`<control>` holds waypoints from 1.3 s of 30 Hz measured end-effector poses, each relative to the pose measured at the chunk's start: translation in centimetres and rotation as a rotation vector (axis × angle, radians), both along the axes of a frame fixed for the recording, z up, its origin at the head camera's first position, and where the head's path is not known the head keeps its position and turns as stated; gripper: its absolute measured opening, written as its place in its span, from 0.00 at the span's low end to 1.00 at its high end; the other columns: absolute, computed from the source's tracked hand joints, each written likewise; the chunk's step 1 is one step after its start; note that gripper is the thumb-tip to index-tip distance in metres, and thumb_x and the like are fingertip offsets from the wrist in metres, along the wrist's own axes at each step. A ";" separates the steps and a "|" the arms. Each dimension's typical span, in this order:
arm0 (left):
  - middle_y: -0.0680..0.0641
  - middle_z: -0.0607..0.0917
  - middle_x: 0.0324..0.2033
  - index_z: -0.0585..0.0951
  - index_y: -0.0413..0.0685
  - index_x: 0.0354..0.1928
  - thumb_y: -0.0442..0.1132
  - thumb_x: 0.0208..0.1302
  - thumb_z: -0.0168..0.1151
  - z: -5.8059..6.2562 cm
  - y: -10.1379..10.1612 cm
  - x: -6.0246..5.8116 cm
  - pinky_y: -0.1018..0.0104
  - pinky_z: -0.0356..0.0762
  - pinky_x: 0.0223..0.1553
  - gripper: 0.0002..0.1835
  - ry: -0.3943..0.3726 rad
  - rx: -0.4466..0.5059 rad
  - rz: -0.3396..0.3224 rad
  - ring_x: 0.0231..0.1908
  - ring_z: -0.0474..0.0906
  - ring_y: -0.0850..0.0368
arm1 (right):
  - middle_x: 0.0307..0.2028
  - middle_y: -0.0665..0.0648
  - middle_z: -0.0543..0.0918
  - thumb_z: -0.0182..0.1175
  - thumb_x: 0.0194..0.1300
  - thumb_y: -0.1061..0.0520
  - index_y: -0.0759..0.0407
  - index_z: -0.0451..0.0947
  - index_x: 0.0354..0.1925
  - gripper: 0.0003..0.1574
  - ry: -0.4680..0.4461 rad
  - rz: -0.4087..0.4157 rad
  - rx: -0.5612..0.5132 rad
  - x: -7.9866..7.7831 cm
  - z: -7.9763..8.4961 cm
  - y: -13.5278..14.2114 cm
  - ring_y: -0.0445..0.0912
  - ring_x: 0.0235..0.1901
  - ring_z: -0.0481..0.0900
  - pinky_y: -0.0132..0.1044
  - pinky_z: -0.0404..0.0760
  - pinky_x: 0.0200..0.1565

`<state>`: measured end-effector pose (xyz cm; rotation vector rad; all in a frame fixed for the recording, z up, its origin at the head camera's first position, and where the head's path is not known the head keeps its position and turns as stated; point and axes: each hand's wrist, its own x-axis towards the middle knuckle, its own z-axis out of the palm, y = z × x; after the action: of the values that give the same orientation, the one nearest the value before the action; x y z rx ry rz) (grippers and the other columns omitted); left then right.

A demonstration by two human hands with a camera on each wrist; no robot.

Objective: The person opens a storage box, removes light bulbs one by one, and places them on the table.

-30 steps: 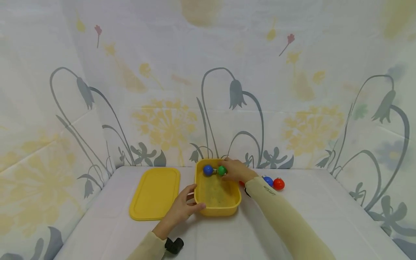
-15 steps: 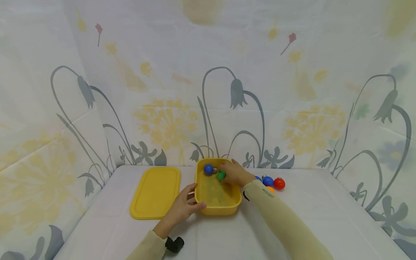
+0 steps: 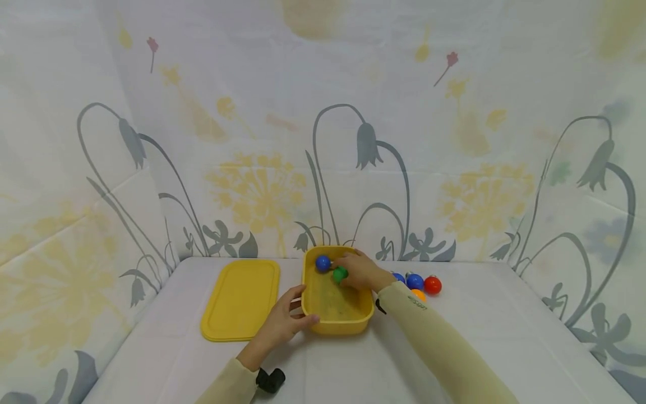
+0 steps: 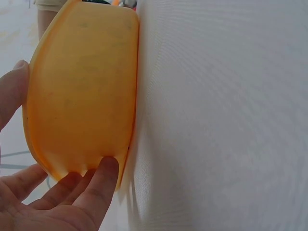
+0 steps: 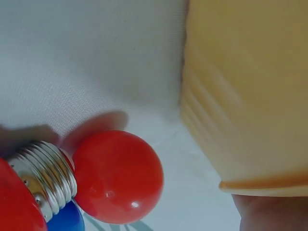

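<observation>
A yellow plastic box [image 3: 337,329] stands on the white-covered table. My left hand [image 3: 284,321] holds its near left corner, thumb at the front and fingers along the left wall; the left wrist view shows fingertips pressed to the box's side [image 4: 86,96]. My right hand [image 3: 360,270] reaches in over the right rim and pinches a green light bulb [image 3: 340,274] low inside. Beside that, at the far end of the box, lies a blue bulb [image 3: 323,263], its metal base pointing right. The right wrist view shows the box's outer wall [image 5: 250,96], not the green bulb.
A flat yellow lid [image 3: 241,300] lies left of the box. Several loose bulbs lie to the right, among them a red bulb [image 3: 432,284], a blue bulb [image 3: 415,281] and an orange bulb [image 3: 418,294]. A patterned cloth [image 3: 323,185] hangs behind the table.
My right hand has shifted left and slightly nearer with the green bulb inside the box, beside the blue one. My left hand has stayed on the corner.
</observation>
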<state>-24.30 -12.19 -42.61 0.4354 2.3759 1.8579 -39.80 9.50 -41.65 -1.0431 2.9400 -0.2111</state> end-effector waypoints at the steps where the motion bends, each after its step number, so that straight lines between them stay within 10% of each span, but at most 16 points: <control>1: 0.34 0.60 0.61 0.55 0.38 0.66 0.45 0.50 0.68 0.0 0.0 0.0 0.55 0.71 0.52 0.45 -0.001 0.001 -0.001 0.58 0.62 0.37 | 0.49 0.47 0.75 0.62 0.56 0.49 0.45 0.74 0.54 0.25 0.002 -0.003 -0.009 0.1 0.0 0.0 0.45 0.51 0.70 0.49 0.51 0.64; 7: 0.34 0.60 0.61 0.56 0.40 0.66 0.47 0.49 0.68 -0.2 0.0 -0.1 0.55 0.71 0.52 0.46 0.008 -0.005 0.003 0.58 0.62 0.37 | 0.53 0.50 0.70 0.61 0.58 0.49 0.44 0.72 0.55 0.25 -0.078 -0.047 -0.088 1.3 0.5 0.1 0.44 0.46 0.71 0.45 0.69 0.55; 32: 0.33 0.61 0.60 0.55 0.36 0.65 0.47 0.48 0.69 0.2 0.2 0.3 0.57 0.71 0.51 0.47 0.000 0.002 0.005 0.58 0.62 0.36 | 0.48 0.44 0.68 0.62 0.57 0.50 0.46 0.70 0.55 0.26 -0.007 0.018 -0.342 5.5 2.9 5.5 0.39 0.39 0.69 0.33 0.75 0.44; 39: 0.33 0.61 0.60 0.54 0.37 0.65 0.42 0.50 0.68 -1.2 0.0 -0.8 0.57 0.72 0.51 0.45 0.001 0.001 0.011 0.58 0.63 0.37 | 0.45 0.43 0.70 0.63 0.56 0.51 0.49 0.72 0.53 0.25 0.083 0.053 -0.403 6.3 3.4 7.7 0.38 0.38 0.70 0.33 0.76 0.43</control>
<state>-25.07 -12.20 -43.86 0.4237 2.3824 1.8643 -33.46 17.15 -38.29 -1.1901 3.0089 -0.8044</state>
